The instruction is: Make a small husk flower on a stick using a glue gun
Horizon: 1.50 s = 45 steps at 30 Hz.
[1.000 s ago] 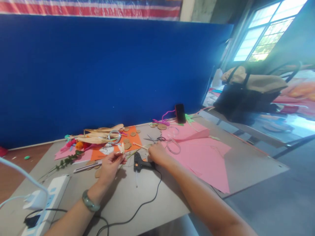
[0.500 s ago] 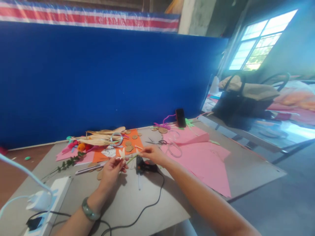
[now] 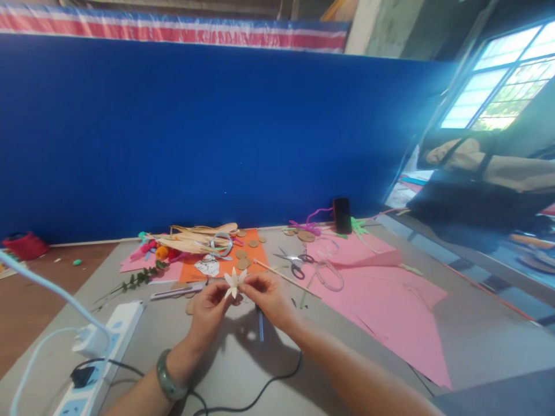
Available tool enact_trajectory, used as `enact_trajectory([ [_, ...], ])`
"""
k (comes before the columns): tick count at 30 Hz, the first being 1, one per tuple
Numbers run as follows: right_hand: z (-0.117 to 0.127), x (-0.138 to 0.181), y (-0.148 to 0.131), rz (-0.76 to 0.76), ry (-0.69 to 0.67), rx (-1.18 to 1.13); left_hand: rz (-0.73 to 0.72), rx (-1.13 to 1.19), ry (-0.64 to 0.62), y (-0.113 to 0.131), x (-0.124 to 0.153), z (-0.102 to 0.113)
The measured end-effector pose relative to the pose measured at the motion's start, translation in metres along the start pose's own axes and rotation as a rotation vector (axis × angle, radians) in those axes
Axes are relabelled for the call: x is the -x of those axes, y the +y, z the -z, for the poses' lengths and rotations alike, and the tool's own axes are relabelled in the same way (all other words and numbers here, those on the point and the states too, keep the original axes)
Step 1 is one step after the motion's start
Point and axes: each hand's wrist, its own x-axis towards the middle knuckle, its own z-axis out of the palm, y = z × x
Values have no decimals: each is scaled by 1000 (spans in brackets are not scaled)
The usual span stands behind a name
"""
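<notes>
A small cream flower with pointed petals [image 3: 233, 284] is held up above the grey table, its face toward me. My left hand [image 3: 208, 309] pinches it from the left, with fingertips under the petals. From the right, my right hand [image 3: 269, 296] grips a petal between thumb and fingers. Below the right hand, a clear glue stick [image 3: 261, 326] pokes out; the glue gun itself is hidden behind the hand. A black cord [image 3: 269, 384] runs toward me. Beyond the right hand lie a thin wooden stick [image 3: 288, 279] and a short green stem [image 3: 307, 290].
Scissors [image 3: 297, 263] lie near pink paper [image 3: 390, 300]. Orange paper [image 3: 260, 260] carries wooden discs and dried husks [image 3: 191, 240]. A utility knife [image 3: 177, 290], green sprig [image 3: 139, 278] and white power strip [image 3: 104, 358] are left. A phone [image 3: 342, 215] leans against the blue panel.
My right hand has moved from the green stem to the flower's petals. The stem is out of my hands, and the flower now faces me. The view has turned left.
</notes>
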Motion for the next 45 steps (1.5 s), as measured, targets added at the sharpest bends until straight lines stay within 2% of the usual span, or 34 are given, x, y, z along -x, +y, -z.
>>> enact_trajectory([
  [4, -2, 2, -3, -4, -51, -17, 13, 3, 1, -1, 1, 0],
  [9, 1, 2, -5, -32, 9, 25, 63, 33, 29, 0, 0, -3],
  [21, 15, -1, 6, -100, 3, 35, 127, 7, 40, 15, 0, -7],
  [27, 24, -2, 7, -27, 57, 124, 249, -15, 53, 1, -4, -3],
  [30, 32, -4, 2, 33, 128, 247, 317, -191, 32, -9, -8, 3],
  [33, 39, -7, 1, 66, 140, 322, 196, -538, -8, -13, -9, 10],
  [36, 42, -9, 5, 53, 94, 322, 61, -911, -76, -13, -8, 15],
  [38, 42, -10, 8, 40, 69, 347, 4, -1079, -116, -13, -6, 15],
  [42, 42, -10, 13, -22, 27, 381, -57, -1259, -226, -12, -5, 12],
  [45, 42, -10, 18, -85, -34, 341, -47, -1318, -287, -12, -5, 10],
])
